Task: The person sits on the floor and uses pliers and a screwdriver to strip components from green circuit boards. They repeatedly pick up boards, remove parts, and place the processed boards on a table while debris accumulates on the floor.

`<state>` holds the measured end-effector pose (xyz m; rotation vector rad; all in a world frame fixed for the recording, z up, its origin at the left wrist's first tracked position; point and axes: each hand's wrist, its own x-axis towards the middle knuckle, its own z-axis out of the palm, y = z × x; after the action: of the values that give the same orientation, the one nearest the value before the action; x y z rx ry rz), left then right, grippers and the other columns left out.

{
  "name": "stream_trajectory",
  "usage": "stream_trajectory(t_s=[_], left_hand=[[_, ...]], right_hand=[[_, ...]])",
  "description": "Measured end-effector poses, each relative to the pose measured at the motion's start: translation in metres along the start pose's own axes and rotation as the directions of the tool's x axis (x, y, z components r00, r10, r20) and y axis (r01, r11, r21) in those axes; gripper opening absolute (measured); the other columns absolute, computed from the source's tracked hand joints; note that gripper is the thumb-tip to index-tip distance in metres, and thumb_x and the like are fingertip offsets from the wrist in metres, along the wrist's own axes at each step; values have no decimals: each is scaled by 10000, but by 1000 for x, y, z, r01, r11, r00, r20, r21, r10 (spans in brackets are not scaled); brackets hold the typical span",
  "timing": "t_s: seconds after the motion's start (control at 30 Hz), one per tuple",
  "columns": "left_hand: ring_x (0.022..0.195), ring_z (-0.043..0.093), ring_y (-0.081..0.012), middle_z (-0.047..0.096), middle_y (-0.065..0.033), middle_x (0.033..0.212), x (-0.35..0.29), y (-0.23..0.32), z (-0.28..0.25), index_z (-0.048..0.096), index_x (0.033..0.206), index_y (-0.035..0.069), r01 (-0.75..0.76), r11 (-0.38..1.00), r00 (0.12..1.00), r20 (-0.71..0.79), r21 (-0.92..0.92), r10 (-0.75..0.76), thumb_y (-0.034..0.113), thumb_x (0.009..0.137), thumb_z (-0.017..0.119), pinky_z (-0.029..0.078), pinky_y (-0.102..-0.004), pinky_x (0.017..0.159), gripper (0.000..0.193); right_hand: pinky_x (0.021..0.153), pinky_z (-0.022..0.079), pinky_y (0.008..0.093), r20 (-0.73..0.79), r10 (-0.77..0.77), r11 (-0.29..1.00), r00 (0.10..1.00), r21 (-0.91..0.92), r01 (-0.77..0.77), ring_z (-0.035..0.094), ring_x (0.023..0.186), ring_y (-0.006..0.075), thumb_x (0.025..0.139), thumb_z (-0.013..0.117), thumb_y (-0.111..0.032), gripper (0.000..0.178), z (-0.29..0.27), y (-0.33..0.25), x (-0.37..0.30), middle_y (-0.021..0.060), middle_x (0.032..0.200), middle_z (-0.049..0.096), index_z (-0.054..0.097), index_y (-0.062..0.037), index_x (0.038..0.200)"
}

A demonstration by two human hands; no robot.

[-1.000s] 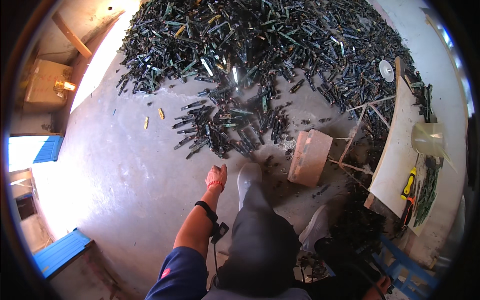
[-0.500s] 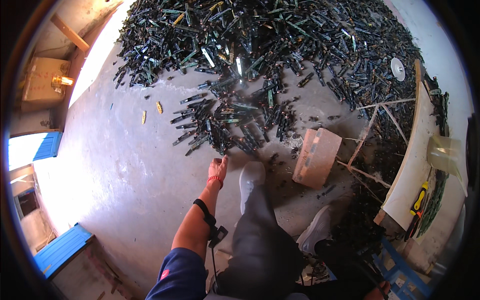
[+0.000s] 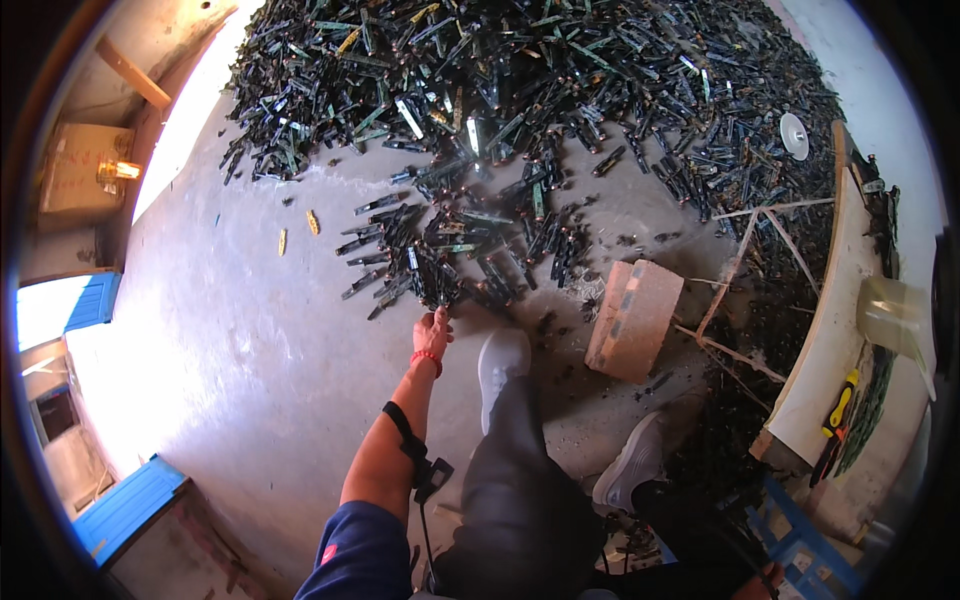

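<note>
My left hand [image 3: 432, 330], with a red bead bracelet at the wrist, reaches down to the near end of a loose cluster of dark, narrow strip-like pieces [image 3: 440, 285] on the floor. Its fingers are curled together at the tips of the nearest pieces; what lies between them is too small to make out. The cluster runs back toward a large heap [image 3: 500, 60] of similar black and greenish pieces. Only a sliver of my right hand [image 3: 770, 578] shows at the lower right edge, low beside my leg, and its fingers are hidden.
A reddish brick block [image 3: 634, 322] stands right of my shoe [image 3: 503, 355]. Beyond it are a thin metal frame [image 3: 740, 260] and a pale board [image 3: 810, 370] bearing a yellow-handled screwdriver [image 3: 842, 402]. Two small yellow pieces [image 3: 313, 222] lie left on the grey floor.
My left hand has moved slightly forward, up to the ends of the nearest pieces. The view has shifted a little; the heap and brick block stay in place.
</note>
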<state>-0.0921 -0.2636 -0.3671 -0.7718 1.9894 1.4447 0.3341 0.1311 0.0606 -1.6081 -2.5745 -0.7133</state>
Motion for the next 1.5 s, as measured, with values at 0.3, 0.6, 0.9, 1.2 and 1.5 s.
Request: stream_trajectory(t_s=[0.3,0.6,0.9,1.2,1.5], left_hand=[[559,598,-147,620,-65,720,-1,11,24,580,835,32,50,992,990,137,-118,-34,366,904,489,464,-258,487,353],[536,588,-157,616,-81,695,-22,3,16,579,797,20,91,970,995,60,-227,-79,343,902,493,484,-272,494,350],[532,590,-175,618,-119,670,-55,27,-9,587,770,-29,-89,965,996,9,-247,94,326,893,481,505,-280,516,390],[519,579,-159,620,-97,666,-129,170,-21,577,753,1,-444,836,853,133,-324,504,338,921,495,494,-263,524,385],[794,575,-228,591,-90,889,-303,232,-16,573,945,45,-886,-358,-263,317,293,911,119,825,577,461,-337,682,141]], right_hand=[[807,464,394,154,244,963,958,75,-257,577,874,364,877,577,-238,290,-37,-53,9,210,924,624,628,32,968],[822,466,391,44,28,1000,999,3,-28,579,924,351,883,575,-300,337,0,2,6,195,995,626,630,7,1009],[783,464,339,12,102,933,995,345,-100,597,900,260,923,529,-251,308,38,49,2,161,985,614,571,3,1092],[730,475,315,-34,129,761,991,644,-76,595,851,223,871,575,-127,215,-5,5,-7,140,950,612,585,16,1031],[612,481,239,227,-93,37,969,974,-224,576,711,101,850,564,-95,166,-28,-57,-11,61,850,618,611,-17,988]])
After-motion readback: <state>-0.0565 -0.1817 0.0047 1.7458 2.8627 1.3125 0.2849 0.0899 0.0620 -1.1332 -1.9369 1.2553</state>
